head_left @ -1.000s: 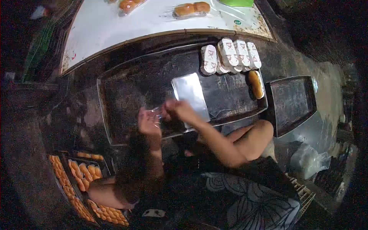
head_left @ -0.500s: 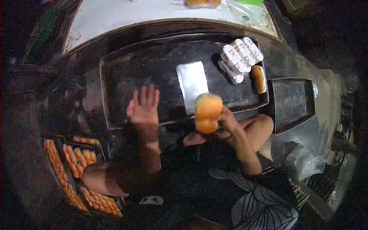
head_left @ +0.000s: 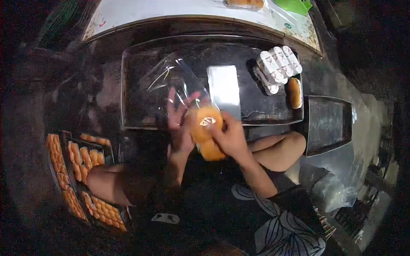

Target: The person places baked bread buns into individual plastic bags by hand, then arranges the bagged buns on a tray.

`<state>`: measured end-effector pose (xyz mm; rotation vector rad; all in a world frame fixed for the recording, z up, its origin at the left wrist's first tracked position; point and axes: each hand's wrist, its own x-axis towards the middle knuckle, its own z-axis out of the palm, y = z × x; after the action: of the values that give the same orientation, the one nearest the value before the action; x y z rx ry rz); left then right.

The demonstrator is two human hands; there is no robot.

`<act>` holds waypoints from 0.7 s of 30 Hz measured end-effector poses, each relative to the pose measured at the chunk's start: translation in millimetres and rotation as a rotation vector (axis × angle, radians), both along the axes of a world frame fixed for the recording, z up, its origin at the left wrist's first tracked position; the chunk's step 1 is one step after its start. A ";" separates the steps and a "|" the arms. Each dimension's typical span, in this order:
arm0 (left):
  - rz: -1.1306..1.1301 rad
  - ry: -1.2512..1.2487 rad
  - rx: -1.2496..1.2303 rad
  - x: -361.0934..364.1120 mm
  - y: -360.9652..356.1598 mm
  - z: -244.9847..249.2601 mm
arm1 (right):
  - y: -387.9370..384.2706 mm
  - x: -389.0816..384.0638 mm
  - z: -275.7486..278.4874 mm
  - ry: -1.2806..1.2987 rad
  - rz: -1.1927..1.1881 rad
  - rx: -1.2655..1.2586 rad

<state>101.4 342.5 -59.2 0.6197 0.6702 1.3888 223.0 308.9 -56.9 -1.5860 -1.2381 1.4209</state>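
My right hand [head_left: 232, 136] grips a golden bread roll [head_left: 212, 151] made of joined rounded pieces, thumb across its front. A clear plastic bag [head_left: 175, 81] spreads over my left hand [head_left: 181, 128], whose fingers are stretched apart beside the bread. Glossy plastic highlights show over the bread's upper part, where the bag overlaps it. Below both hands lies a large dark tray [head_left: 149, 123]. A shiny pale flat sheet or stack [head_left: 224, 85] rests in it, just beyond my right hand.
White printed packs [head_left: 279, 64] are piled at the tray's right, near a single roll [head_left: 295, 93]. A smaller dark tray [head_left: 328, 123] stands farther right. Trays of rolls [head_left: 87, 160] sit by my left knee. A white board [head_left: 179, 10] runs along the back; crumpled clear plastic [head_left: 333, 192] lies lower right.
The bread in my right hand has moved left to meet my left hand. My left hand has shifted right and down, and the clear bag now shows spread over it.
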 end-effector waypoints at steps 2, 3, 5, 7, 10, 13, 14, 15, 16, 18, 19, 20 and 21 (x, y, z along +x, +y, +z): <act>-0.070 -0.159 -0.079 -4.5 -7.5 -22.8 | 0.2 -7.7 -3.1 -0.210 -0.029 0.013; -0.072 -0.186 -0.190 0.0 -15.6 -35.0 | 17.0 -6.1 -2.0 -0.054 -0.039 -0.033; -0.070 -0.171 -0.194 -3.0 -20.5 -53.3 | 27.7 -11.7 -3.6 -0.045 -0.102 -0.099; -0.068 -0.155 -0.218 -15.5 -29.4 -63.4 | -2.5 -22.4 -34.4 0.145 -0.118 0.088; -0.176 -0.475 -0.450 -31.7 -31.9 -82.2 | -20.9 -25.6 -33.1 0.129 -0.076 0.049; 0.165 -0.089 -0.518 21.6 -38.8 -46.8 | 7.1 -25.2 -19.9 0.237 -0.296 -0.092; 0.115 -0.052 -0.611 11.1 -31.2 -31.0 | 2.7 -26.1 -31.5 0.098 -0.126 0.142; 0.115 -0.047 -0.604 -4.9 -28.7 -46.8 | -0.5 -27.7 -38.6 -0.041 0.045 0.381; -0.125 -0.444 -0.435 -22.9 -29.6 -75.4 | -2.5 -27.2 -7.8 -0.187 0.070 0.523; 0.080 -0.097 -0.713 4.9 -35.1 -48.2 | 9.5 -16.7 -20.1 -0.303 0.058 0.441; 0.034 -0.027 -0.541 16.8 -49.7 -67.8 | 13.3 -9.4 -34.1 -0.414 0.035 0.336; -0.077 0.239 -0.461 20.6 -49.9 -66.8 | 34.9 3.9 -60.7 -0.438 0.029 0.284; -0.186 0.500 -0.369 23.8 -47.3 -67.2 | 63.6 20.8 -61.6 -0.207 -0.125 0.414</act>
<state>125.2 295.2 -126.4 0.7146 1.2043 0.9050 243.7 372.4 -118.4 -1.5122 -1.4166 0.8679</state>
